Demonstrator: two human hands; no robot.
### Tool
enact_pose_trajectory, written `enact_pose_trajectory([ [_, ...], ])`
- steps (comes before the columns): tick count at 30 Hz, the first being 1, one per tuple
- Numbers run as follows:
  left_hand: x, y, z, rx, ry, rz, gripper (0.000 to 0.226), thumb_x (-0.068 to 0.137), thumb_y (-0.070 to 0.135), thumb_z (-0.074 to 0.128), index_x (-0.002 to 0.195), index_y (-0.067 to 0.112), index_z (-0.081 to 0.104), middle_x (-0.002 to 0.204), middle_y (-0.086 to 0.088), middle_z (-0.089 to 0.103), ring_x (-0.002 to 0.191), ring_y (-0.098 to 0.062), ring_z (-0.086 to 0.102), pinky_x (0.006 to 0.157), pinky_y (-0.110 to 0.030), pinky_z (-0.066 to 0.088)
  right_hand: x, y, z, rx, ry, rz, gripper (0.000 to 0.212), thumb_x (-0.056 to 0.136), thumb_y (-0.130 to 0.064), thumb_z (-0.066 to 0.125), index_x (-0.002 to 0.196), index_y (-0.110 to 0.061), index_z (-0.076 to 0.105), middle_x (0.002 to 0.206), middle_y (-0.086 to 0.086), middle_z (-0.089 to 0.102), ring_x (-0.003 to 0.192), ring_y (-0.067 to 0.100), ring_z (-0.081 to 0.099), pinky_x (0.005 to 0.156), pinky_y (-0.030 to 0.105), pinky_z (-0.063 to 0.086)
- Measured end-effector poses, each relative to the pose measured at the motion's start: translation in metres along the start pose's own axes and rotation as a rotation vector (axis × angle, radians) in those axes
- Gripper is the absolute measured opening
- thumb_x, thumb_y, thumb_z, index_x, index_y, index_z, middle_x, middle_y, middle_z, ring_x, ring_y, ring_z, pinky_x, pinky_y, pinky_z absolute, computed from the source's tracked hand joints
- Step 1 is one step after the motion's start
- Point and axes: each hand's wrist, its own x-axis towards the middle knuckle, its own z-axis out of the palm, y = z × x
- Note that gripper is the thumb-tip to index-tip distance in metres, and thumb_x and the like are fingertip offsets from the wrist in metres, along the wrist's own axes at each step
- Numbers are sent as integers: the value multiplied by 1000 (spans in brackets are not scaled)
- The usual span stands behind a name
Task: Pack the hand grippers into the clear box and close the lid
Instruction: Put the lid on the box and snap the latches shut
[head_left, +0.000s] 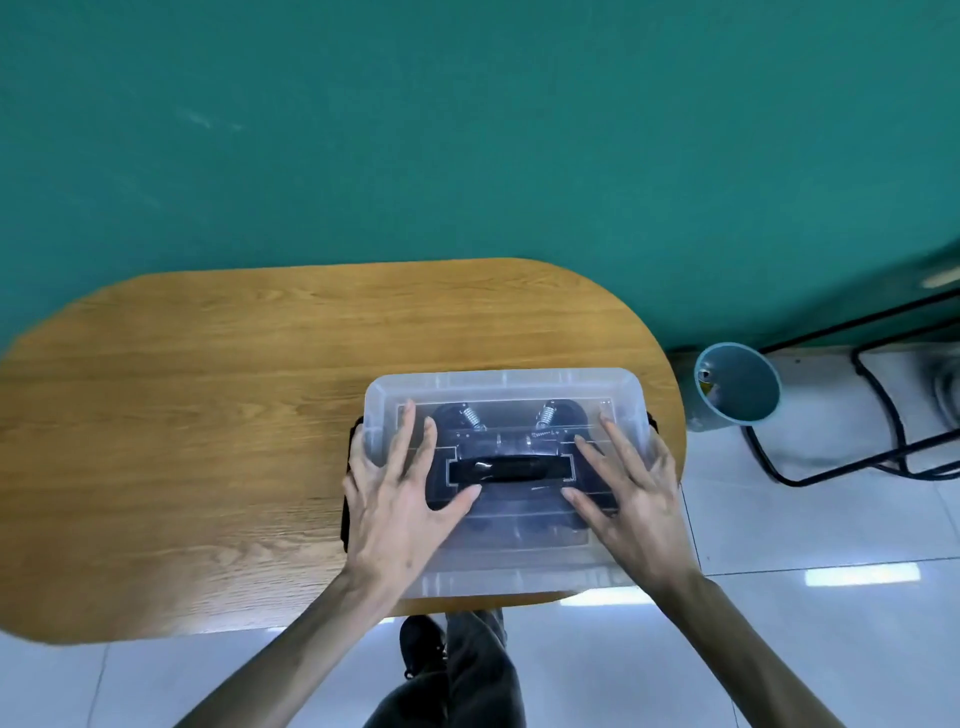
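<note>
Pressing flat, two open hands (402, 499) (631, 501) cover one lidded clear box (506, 387).

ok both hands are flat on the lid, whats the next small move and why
Probably swing up the black side latches. The clear plastic lid already sits on the clear box, hand grippers visible inside, and the left hand and right hand press it flat, so locking seems the step left.

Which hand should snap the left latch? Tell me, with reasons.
Left. The left hand lies flat on the lid, its edge beside the black latch; the right hand presses the opposite end.
</note>
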Motion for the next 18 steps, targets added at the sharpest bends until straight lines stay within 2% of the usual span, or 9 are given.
enact_pose_trajectory([
  [4, 1, -1, 3, 35, -10, 11, 94, 84, 83, 34, 160, 27, 28, 170, 15, -6, 148, -45, 9, 106, -60, 37, -7, 0, 6, -50, -41, -3, 57, 98, -54, 52, 147, -25, 52, 166, -5, 26, 142, 49, 34, 116, 63, 28],
  [8, 0, -2, 5, 77, -52, 20, 92, 89, 80, 26, 162, 26, 15, 169, 10, -15, 151, -48, -1, 108, -61, 36, -4, -5, 5, -126, -98, 53, 61, 99, -57, 42, 152, -27, 44, 168, -5, 22, 147, 48, 25, 117, 63, 25],
  [12, 1, -3, 5, 74, -18, 55, 86, 95, 74, 23, 163, 23, 9, 169, -4, -20, 152, -41, -18, 120, -61, 18, 5, -6, 1, -133, -79, 121, 65, 103, -57, 28, 159, -24, 28, 170, 4, 11, 156, 34, 1, 124, 56, 13],
  [15, 19, -10, 2, 110, 49, 114, 81, 99, 67, 25, 163, 19, 11, 169, -13, -13, 154, -35, -14, 123, -59, 11, 28, 4, 0, -158, -50, 107, 65, 104, -51, 30, 160, -19, 26, 169, 13, 12, 157, 32, 0, 125, 54, 11],
  [18, 38, -18, 2, 137, 42, 116, 80, 101, 65, 23, 163, 18, 7, 168, -15, -15, 155, -31, -14, 125, -56, 11, 42, 11, 8, -201, -69, 80, 67, 105, -49, 33, 159, -11, 26, 168, 17, 12, 157, 32, 4, 124, 53, 17],
])
